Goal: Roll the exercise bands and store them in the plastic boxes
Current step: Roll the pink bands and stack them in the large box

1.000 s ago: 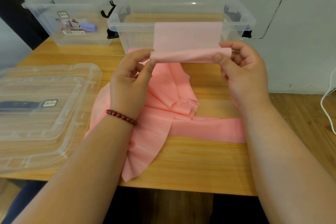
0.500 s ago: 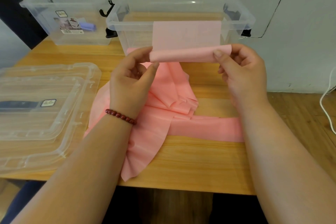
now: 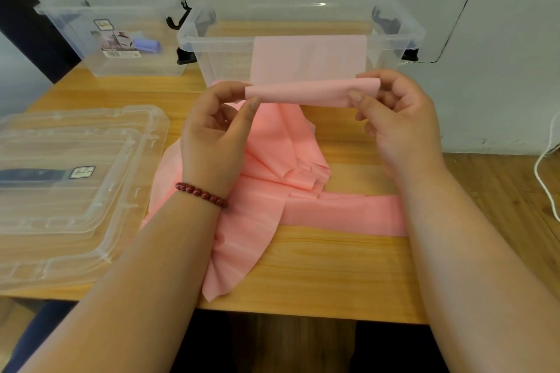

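A: Hands?

B: Both are raised over the surface (image 3: 318,266), apart, one at each end of a roll. The left hand (image 3: 212,130) pinches the left end of the pink exercise band (image 3: 297,94) between thumb and fingertips, the other fingers loosely curled. The right hand (image 3: 397,118) pinches the right end, thumb on the near side and fingers curled behind. There is a red bead bracelet (image 3: 201,194) on the left wrist.

A: The band itself?

B: It is only partly rolled. A short tube runs level between the hands. A paler flat end stands up above it, seen against the near wall of the clear plastic box (image 3: 218,39); contact with the wall cannot be told. The rest drops to the surface in loose folds. One strip runs right under the right forearm, and one tail lies near the front edge.

A: Room around it?

B: That box sits open just behind the hands. A second box (image 3: 75,21) stands back left with a purple roll (image 3: 147,45) inside. Clear lids (image 3: 75,221) are stacked at the left, beside the band's folds. A white cable (image 3: 542,172) hangs at the far right.
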